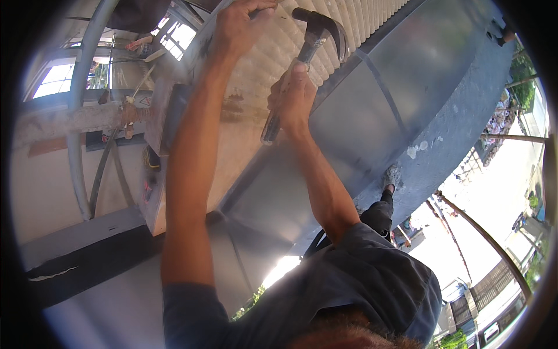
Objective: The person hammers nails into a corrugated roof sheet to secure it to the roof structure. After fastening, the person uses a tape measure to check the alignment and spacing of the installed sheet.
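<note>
My right hand (293,99) is closed round the handle of a claw hammer (317,35), whose dark head is raised toward the top of the view. My left hand (238,29) reaches up beside it, fingers curled at a pale corrugated sheet (372,14); whatever is between the fingertips is too small to make out. Below both hands lies a beige board (232,134) with dark stains. A broad grey metal channel (349,163) runs diagonally past the sheet's lower edge.
Pipes (81,151) and a rough horizontal beam (70,122) stand at the left, near window openings. My shoe (392,177) rests on a grey ledge (447,128). Beyond it, at right, are a sunlit lower area, poles (494,238) and greenery. Another person's foot (497,35) is at top right.
</note>
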A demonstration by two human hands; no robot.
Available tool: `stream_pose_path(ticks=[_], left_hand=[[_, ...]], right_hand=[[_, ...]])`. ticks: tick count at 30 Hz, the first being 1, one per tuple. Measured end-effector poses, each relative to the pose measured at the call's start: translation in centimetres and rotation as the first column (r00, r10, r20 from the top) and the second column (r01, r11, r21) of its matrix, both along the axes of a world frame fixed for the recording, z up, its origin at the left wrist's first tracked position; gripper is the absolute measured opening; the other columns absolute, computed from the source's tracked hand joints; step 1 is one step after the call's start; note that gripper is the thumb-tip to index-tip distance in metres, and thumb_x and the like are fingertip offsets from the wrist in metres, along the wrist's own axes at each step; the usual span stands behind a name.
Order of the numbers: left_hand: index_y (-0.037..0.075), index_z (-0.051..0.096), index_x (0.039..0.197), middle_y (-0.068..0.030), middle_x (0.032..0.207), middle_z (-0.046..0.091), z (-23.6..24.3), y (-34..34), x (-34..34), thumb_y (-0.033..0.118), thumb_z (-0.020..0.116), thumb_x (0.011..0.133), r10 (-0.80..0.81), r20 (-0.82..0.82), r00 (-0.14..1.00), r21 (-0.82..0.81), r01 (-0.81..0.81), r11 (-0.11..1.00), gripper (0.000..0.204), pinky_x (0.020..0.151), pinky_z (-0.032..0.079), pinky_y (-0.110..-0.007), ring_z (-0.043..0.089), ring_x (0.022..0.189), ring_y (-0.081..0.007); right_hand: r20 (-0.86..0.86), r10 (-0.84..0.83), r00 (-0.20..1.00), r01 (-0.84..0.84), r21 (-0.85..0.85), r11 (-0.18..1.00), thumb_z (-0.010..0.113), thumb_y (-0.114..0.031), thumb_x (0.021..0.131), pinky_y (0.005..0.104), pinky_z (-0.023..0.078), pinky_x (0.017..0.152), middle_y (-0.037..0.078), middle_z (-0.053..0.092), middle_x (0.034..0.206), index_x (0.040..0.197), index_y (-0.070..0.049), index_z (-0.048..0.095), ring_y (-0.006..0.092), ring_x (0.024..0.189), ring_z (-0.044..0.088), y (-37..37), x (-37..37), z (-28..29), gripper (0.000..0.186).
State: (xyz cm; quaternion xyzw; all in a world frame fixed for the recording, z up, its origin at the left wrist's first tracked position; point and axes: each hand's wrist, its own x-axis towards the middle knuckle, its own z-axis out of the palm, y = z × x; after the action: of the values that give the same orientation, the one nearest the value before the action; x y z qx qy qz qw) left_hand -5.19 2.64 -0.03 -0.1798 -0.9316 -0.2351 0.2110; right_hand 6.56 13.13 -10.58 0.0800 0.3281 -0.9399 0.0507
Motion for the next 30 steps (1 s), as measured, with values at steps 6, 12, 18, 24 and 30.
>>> stream_pose_path(ticks=[6, 12, 18, 24, 30], left_hand=[[-0.002, 0.073, 0.109, -0.014, 0.113, 0.074, 0.0, 0.0, 0.1, 0.0, 0.067, 0.091, -0.001, -0.004, 1.0, -0.048, 0.001, 0.999, 0.02, 0.09, 0.055, -0.034, 0.07, 0.104, -0.0249], [-0.001, 0.074, 0.109, -0.0136, 0.116, 0.074, 0.1, 0.0, 0.6, 0.001, 0.067, 0.091, 0.04, 0.074, 0.996, 0.044, -0.044, 0.998, 0.019, 0.09, 0.056, -0.034, 0.07, 0.104, -0.0245], [-0.002, 0.074, 0.108, -0.0141, 0.115, 0.074, -0.2, -0.5, 0.1, 0.0, 0.066, 0.091, -0.006, 0.014, 1.0, -0.009, 0.006, 1.0, 0.019, 0.09, 0.056, -0.033, 0.07, 0.106, -0.0245], [0.0, 0.073, 0.112, -0.0112, 0.111, 0.075, -0.4, -0.3, 0.1, 0.003, 0.066, 0.092, -0.043, -0.012, 0.999, 0.012, 0.044, 0.999, 0.021, 0.09, 0.055, -0.031, 0.07, 0.104, -0.0219], [0.004, 0.075, 0.114, -0.0073, 0.118, 0.075, -0.2, -0.6, 0.3, 0.011, 0.069, 0.095, -0.02, -0.014, 1.0, -0.026, 0.02, 0.999, 0.021, 0.094, 0.054, -0.029, 0.071, 0.107, -0.0171]], right_hand=[[-0.106, -0.217, 0.97, 0.209, -0.081, 0.975, 0.045, -0.066, 0.101, 0.0299, 0.045, 0.045, 0.007, 0.053, 0.061, 0.085, -0.004, 0.047, 0.0166, 0.05, 0.055, -0.9, 2.0, 0.2, 0.064], [-0.023, -0.15, 0.988, 0.15, -0.02, 0.988, 0.045, -0.063, 0.103, 0.0294, 0.044, 0.044, 0.006, 0.052, 0.06, 0.084, -0.006, 0.046, 0.0158, 0.048, 0.053, -0.7, 1.5, -0.4, 0.06], [0.004, 0.041, 0.999, -0.041, 0.097, 0.994, 0.044, -0.068, 0.1, 0.0307, 0.044, 0.043, 0.007, 0.054, 0.06, 0.083, -0.005, 0.047, 0.0171, 0.048, 0.055, -0.8, 0.1, -0.5, 0.065], [-0.093, -0.136, 0.986, 0.138, 0.016, 0.99, 0.043, -0.064, 0.102, 0.0297, 0.044, 0.045, 0.006, 0.052, 0.06, 0.081, -0.006, 0.046, 0.0163, 0.049, 0.054, -1.3, 1.6, -0.8, 0.062], [-0.142, -0.276, 0.951, 0.276, -0.016, 0.961, 0.043, -0.06, 0.105, 0.0295, 0.042, 0.044, 0.006, 0.052, 0.061, 0.083, -0.006, 0.045, 0.0147, 0.048, 0.051, -1.8, 1.6, -1.4, 0.058]])
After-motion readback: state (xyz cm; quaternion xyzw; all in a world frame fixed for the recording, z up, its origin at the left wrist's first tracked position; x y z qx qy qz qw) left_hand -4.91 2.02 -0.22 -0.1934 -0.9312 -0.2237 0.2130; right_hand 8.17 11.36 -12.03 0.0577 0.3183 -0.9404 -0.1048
